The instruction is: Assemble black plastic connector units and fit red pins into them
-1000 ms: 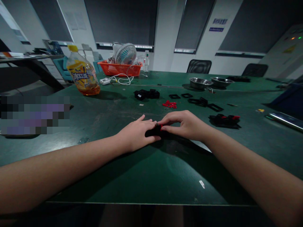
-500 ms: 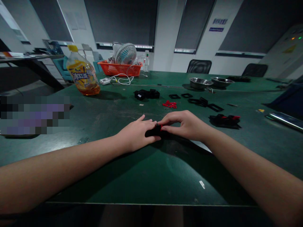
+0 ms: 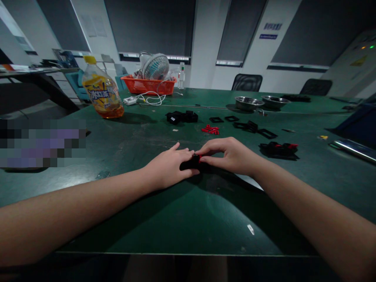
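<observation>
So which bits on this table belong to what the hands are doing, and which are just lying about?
In use: left hand, right hand, black-and-red part, loose red pieces, black frames, black housings.
Lying about: juice bottle, fan, orange basket, steel bowls, white cable.

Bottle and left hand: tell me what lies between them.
Nothing but bare green table. The head view shows no object between the bottle and the left hand.

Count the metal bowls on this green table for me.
2. The left bowl sits on the far side of the table, right of centre; the right bowl stands close beside it, farther right. None appears hidden, though the far end is dim.
</observation>
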Available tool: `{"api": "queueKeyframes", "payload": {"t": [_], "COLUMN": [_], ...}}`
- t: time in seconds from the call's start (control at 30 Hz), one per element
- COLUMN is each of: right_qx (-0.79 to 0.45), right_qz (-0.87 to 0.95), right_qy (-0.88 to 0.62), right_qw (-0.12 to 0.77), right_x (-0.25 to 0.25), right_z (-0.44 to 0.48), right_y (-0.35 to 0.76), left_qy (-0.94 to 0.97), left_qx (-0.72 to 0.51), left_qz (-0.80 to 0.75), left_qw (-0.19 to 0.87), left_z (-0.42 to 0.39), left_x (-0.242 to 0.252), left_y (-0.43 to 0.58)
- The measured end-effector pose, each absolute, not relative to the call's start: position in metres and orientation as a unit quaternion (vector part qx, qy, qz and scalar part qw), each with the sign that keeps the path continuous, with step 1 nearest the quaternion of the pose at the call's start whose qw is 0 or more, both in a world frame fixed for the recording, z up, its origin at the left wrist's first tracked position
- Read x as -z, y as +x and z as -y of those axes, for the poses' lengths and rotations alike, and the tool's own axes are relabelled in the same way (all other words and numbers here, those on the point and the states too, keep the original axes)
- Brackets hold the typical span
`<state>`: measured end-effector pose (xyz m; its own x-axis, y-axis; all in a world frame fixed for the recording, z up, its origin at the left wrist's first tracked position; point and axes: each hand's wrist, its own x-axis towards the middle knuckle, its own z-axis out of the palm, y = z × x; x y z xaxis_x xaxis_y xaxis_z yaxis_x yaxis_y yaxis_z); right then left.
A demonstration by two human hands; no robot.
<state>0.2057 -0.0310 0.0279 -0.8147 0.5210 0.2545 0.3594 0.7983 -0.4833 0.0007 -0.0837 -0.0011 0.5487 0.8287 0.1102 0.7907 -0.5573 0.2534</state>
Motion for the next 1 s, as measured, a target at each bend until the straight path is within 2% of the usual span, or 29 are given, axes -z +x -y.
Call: {"api": "queueKeyframes", "payload": {"t": [1.0], "right_qx": [-0.128], "right_qz": [0.953], "right_qy": [-0.222], "right_qw": [0.165], "right_x": [-0.0270], "right_z": [0.0346], "right_y": [0.2043], "left_qy": [0.859], "left_qx": [-0.114], "left_qz": [-0.491], "left_qw": [0.088], "left_z": [0.0824], "left_x": [0.0034], "left_y": [0.0003]}}
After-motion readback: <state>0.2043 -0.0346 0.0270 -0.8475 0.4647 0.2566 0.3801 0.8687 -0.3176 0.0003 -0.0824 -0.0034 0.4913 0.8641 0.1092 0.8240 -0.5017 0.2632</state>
